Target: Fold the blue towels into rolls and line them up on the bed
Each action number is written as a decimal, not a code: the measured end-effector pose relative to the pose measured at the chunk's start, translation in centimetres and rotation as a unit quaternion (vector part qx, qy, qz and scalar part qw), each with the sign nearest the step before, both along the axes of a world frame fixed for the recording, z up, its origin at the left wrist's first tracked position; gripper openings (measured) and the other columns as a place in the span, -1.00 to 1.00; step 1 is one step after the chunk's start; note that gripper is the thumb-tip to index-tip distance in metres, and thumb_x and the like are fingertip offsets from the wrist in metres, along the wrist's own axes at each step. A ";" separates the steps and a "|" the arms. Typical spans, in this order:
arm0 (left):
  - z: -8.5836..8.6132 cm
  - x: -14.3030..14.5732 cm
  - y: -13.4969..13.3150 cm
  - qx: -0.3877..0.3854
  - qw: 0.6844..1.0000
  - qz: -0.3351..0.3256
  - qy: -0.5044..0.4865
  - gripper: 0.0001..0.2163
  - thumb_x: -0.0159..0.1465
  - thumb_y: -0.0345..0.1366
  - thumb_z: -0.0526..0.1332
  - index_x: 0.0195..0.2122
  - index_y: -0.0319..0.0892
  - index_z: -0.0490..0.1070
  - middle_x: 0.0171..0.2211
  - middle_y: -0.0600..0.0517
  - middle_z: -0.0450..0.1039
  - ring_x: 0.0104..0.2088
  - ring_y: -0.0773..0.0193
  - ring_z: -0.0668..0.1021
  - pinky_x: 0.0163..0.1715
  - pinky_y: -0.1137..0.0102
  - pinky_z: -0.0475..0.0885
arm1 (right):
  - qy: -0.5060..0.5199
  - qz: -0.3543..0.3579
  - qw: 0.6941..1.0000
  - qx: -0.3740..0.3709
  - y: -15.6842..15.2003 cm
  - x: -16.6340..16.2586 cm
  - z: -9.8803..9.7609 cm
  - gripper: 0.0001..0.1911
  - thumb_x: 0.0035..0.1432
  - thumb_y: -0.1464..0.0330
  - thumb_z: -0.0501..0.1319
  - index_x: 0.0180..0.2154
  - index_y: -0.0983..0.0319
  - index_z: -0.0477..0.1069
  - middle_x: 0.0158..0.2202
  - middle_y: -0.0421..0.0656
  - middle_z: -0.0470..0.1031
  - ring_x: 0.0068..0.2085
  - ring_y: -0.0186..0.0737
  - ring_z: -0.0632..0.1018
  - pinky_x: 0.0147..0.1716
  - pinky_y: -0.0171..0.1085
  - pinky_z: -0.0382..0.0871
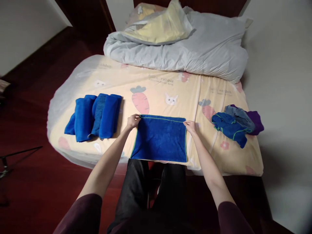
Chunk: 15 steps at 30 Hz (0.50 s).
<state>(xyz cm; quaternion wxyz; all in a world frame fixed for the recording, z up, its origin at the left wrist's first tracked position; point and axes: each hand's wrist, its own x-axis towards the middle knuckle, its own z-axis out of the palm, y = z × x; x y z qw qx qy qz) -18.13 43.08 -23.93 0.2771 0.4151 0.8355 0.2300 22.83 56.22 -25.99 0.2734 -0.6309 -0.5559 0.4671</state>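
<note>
A blue towel (161, 139) with green edging lies spread on the bed in front of me, its far edge turned over in a narrow strip. My left hand (134, 121) pinches the towel's far left corner. At the far right corner, my right hand (190, 126) grips the edge between thumb and fingers. Several rolled blue towels (107, 117) sit side by side to the left of my left hand. To the right is a crumpled heap with a blue green-edged cloth (227, 125), a grey-blue cloth (240, 117) and a purple cloth (256, 123).
The bed sheet (117, 78) is pale yellow with carrot and cat prints. Across the far end lie a bunched grey quilt (207, 42) and a yellow pillow (161, 29). A white wall (285, 81) stands close on the right. Dark red floor (31, 113) borders the bed's left side.
</note>
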 end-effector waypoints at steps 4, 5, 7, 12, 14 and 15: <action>0.0 -1.0 0.9 -0.004 0.998 -0.053 0.045 -0.75 0.30 -0.27 0.23 -0.07 -0.14 0.63 -0.07 -0.09 0.68 -0.03 0.04 0.66 0.08 0.28 0.46 | -0.004 0.018 1.000 0.004 1.4 0.1 -0.4 -0.75 -0.01 0.20 0.43 -0.44 0.25 0.55 -0.37 -0.01 0.68 -0.33 -0.10 0.67 -0.39 -0.28 0.52; 0.0 -1.1 1.1 -0.003 0.997 -0.055 0.051 -0.76 0.31 -0.27 0.22 -0.08 -0.14 0.63 -0.07 -0.10 0.68 -0.03 0.05 0.66 0.07 0.29 0.46 | -0.006 0.020 1.000 0.006 1.5 0.2 -0.5 -0.72 -0.01 0.17 0.44 -0.42 0.26 0.56 -0.38 -0.02 0.67 -0.38 -0.12 0.64 -0.43 -0.28 0.50; 0.0 -1.4 1.4 0.006 0.997 -0.045 0.056 -0.76 0.34 -0.27 0.18 -0.09 -0.16 0.61 -0.08 -0.11 0.68 -0.05 0.05 0.66 0.03 0.31 0.47 | -0.019 0.024 0.999 0.013 1.8 0.4 -0.6 -0.65 0.01 0.10 0.44 -0.38 0.26 0.57 -0.40 -0.04 0.66 -0.48 -0.17 0.58 -0.52 -0.29 0.45; 0.0 -1.4 2.5 0.032 0.997 -0.004 0.070 -0.73 0.37 -0.31 0.12 -0.06 -0.22 0.59 -0.09 -0.15 0.67 -0.05 0.06 0.64 0.00 0.31 0.47 | -0.082 0.029 0.995 0.057 2.8 0.3 -0.8 -0.65 0.10 0.08 0.42 -0.32 0.26 0.59 -0.38 -0.05 0.67 -0.49 -0.17 0.58 -0.49 -0.28 0.44; -0.1 -1.3 2.8 0.027 0.997 -0.003 0.076 -0.73 0.37 -0.31 0.12 -0.05 -0.23 0.59 -0.09 -0.16 0.66 -0.04 0.05 0.64 0.01 0.29 0.47 | -0.105 0.032 0.991 0.079 3.2 0.1 -0.9 -0.73 0.16 0.15 0.39 -0.32 0.25 0.59 -0.35 -0.03 0.68 -0.37 -0.10 0.65 -0.36 -0.27 0.50; -0.1 -1.2 2.8 0.020 0.996 -0.009 0.082 -0.74 0.37 -0.31 0.14 -0.05 -0.22 0.59 -0.07 -0.17 0.66 -0.04 0.04 0.63 0.02 0.28 0.47 | -0.118 0.037 0.988 0.090 3.3 0.0 -0.9 -0.78 0.19 0.20 0.36 -0.33 0.24 0.59 -0.33 -0.03 0.68 -0.30 -0.08 0.66 -0.29 -0.26 0.52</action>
